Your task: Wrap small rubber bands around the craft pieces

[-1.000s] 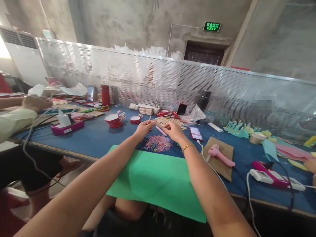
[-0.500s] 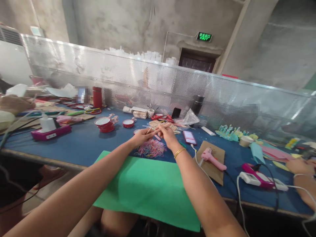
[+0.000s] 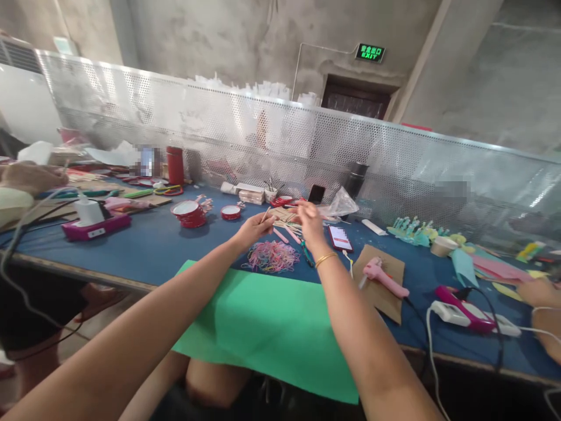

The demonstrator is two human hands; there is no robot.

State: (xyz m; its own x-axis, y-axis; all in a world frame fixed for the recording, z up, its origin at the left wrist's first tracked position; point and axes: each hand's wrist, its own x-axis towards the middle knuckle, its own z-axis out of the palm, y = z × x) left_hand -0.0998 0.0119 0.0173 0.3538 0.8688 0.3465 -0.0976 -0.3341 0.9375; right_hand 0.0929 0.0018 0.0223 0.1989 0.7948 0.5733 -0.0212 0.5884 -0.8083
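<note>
My left hand is closed in a pinch, and a thin pale stick pokes up from its fingertips. To its right, my right hand is raised with the fingers bent together; what lies in them is too small to make out. A heap of multicoloured rubber bands lies on the blue table just below my hands. Beyond them is a pile of pale sticks, partly hidden by my right hand. Green-handled pliers lie beside my right wrist, and a green sheet covers my lap.
A pink glue gun rests on brown cardboard at right, near a phone and a purple power strip. Red round tins stand at left. Other people's hands show at both sides. Perforated metal screen behind.
My hands were together, crossing at the fingers; now they are apart, the right one shifted right and slightly up. The pliers and pink rods beneath show more. The view has shifted slightly.
</note>
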